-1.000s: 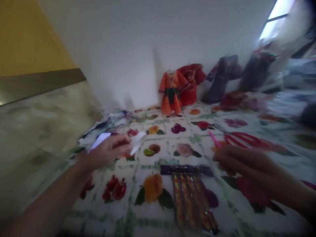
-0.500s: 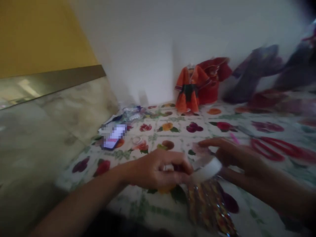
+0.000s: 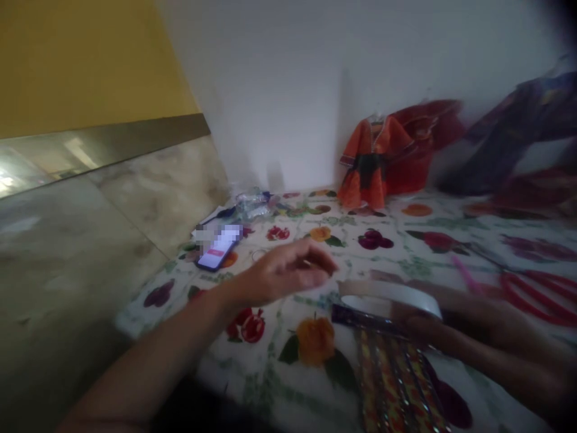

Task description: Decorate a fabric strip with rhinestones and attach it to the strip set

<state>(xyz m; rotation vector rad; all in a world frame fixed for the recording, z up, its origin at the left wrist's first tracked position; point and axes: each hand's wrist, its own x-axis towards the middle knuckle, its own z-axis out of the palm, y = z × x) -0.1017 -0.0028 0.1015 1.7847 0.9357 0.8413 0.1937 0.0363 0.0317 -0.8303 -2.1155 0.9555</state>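
Note:
My right hand [image 3: 478, 331] grips a roll of white tape [image 3: 406, 293], the ring tilted and seen nearly edge-on. Just below the roll is a small patterned piece with a dark purple band [image 3: 360, 320] and yellow-red strips edged in shiny trim [image 3: 396, 379]. My right thumb lies against the dark band; whether it also pinches that piece I cannot tell. My left hand [image 3: 288, 270] hovers over the tablecloth, left of the roll and apart from it. Its fingers are loosely bent, thumb a little apart, with nothing visible between them.
Red-handled scissors [image 3: 536, 294] and a pink stick-like item [image 3: 466, 273] lie at the right. A phone [image 3: 219, 248] rests at the left, near clear plastic packaging [image 3: 252, 204]. A small orange dress [image 3: 372, 159] and other small garments stand along the wall on the fruit-print tablecloth [image 3: 270, 379].
My left hand has moved away from the tape roll, up and to the left. The roll, now in my right hand, lies flatter over the patterned piece. The view has shifted left.

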